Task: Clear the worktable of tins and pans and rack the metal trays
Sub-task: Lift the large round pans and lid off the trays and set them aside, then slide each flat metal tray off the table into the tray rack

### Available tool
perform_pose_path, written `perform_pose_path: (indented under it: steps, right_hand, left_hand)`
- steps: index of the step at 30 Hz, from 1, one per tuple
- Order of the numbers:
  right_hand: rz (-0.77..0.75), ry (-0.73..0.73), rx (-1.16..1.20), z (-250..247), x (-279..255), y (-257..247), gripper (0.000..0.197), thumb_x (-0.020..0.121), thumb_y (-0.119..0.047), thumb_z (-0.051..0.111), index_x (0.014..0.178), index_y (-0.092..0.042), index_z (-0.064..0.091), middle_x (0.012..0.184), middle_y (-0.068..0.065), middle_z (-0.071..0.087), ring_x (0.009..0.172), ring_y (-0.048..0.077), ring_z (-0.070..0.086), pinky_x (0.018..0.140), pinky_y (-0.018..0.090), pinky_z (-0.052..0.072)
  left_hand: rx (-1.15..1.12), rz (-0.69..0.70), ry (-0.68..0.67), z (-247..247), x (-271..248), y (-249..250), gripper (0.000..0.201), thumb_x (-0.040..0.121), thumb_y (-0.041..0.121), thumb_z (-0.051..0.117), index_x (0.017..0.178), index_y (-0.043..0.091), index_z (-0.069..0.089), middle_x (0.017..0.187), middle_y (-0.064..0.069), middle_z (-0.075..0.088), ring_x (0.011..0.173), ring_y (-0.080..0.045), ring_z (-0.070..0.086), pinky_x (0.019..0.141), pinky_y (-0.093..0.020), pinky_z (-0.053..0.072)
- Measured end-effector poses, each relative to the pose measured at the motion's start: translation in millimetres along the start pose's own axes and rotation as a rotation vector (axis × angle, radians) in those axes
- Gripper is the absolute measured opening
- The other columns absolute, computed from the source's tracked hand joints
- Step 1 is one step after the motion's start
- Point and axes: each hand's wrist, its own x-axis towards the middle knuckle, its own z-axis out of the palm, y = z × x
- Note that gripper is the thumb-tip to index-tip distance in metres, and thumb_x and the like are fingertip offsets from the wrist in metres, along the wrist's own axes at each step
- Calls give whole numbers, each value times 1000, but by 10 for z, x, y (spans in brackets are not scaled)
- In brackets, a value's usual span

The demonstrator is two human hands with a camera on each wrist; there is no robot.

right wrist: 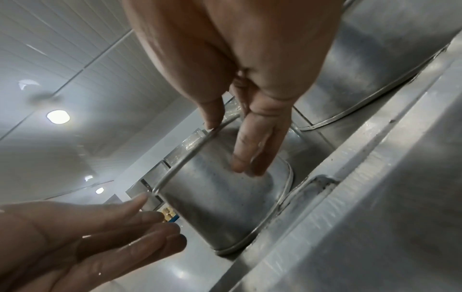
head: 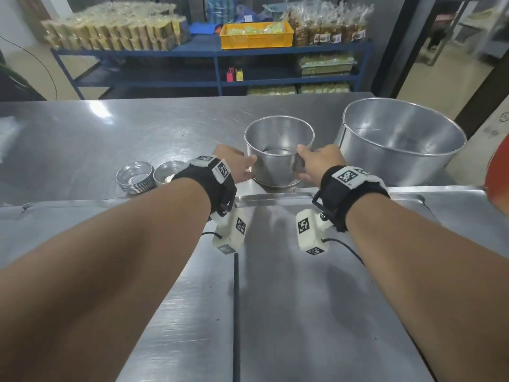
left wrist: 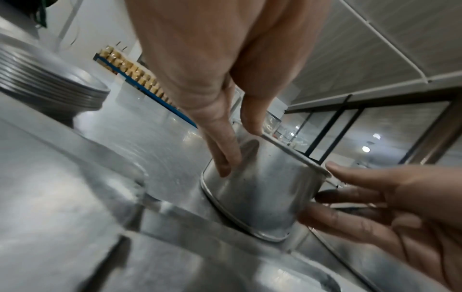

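A medium round metal tin stands upright on the steel worktable, close to its near edge. My left hand lies against the tin's left wall and my right hand against its right wall. In the left wrist view my left fingers run straight down the tin, with the thumb at the rim. The right wrist view shows my right fingers flat on the tin, thumb tip on the rim. A large round pan stands just right of the tin.
Two stacks of small shallow tins sit left of my left hand. A lower steel surface with a raised lip lies between me and the tin. Blue shelving with packed goods and a yellow crate stands behind the table. A red object shows at the right edge.
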Motion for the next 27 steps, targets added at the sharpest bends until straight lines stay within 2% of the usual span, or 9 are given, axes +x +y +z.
perform_pose_path:
  steps: [3,6,9,11,13,15,19,22,27]
  right_hand:
    - [-27,-10,-91,46,-214,-50,27,84,-29,74,79,-3,67,76,10,70,77,31,74,75,45,62]
    - [-93,-73,-356,102,-508,-90,27,77,-31,76,83,-6,70,83,10,72,82,29,71,75,36,58]
    - [-192,-173,-589,121,-943,-146,31,83,-30,74,94,-1,71,94,14,72,89,29,68,73,31,52]
    - [-233,-233,-693,108,-1324,-171,31,86,-26,71,99,1,73,98,16,73,95,31,68,81,33,54]
    - [-241,-285,-775,108,-1723,-133,29,86,-24,69,101,1,73,100,15,74,97,30,68,86,35,55]
    - [-223,-338,-843,136,-2134,-42,30,86,-24,70,103,0,73,104,13,73,101,29,67,87,33,54]
    - [-154,-432,-948,182,-3002,154,40,85,-29,71,118,-7,68,119,10,69,110,26,64,86,25,49]
    - [-92,-456,-964,185,-3645,334,47,87,-31,70,127,-8,62,130,10,63,122,26,58,99,27,47]
    - [23,-454,-1060,202,-4572,695,31,85,-36,66,109,-16,66,127,9,65,121,27,59,95,26,45]
  left_hand:
    - [104,-3,-28,-161,-232,-57,34,91,14,68,120,-5,63,120,-21,68,101,-31,70,92,-43,58]
    - [330,-1,-73,-357,-522,-140,27,90,18,69,113,2,70,110,-16,73,101,-32,72,88,-43,60]
    - [595,96,-99,-575,-962,-206,22,90,24,68,110,18,76,107,-6,75,94,-26,71,83,-34,60]
    - [654,119,-111,-736,-1291,-300,27,91,26,69,117,18,74,116,-3,72,102,-23,67,87,-27,54]
    - [712,73,-146,-893,-1669,-416,37,91,27,70,126,16,69,129,-1,66,117,-22,61,100,-28,48]
    - [825,28,-196,-1062,-2064,-580,41,92,29,68,130,14,65,134,-2,63,123,-24,58,104,-30,47]
    - [1036,-65,-306,-1417,-2751,-1046,38,99,25,57,133,8,61,136,-8,61,124,-26,59,101,-30,47]
    - [1090,-99,-357,-1674,-3273,-1380,39,95,21,58,133,13,63,136,-8,61,124,-26,60,99,-32,48]
    - [1115,-77,-377,-2028,-4154,-1835,46,90,20,66,135,13,56,134,-15,47,124,-37,54,105,-44,46]
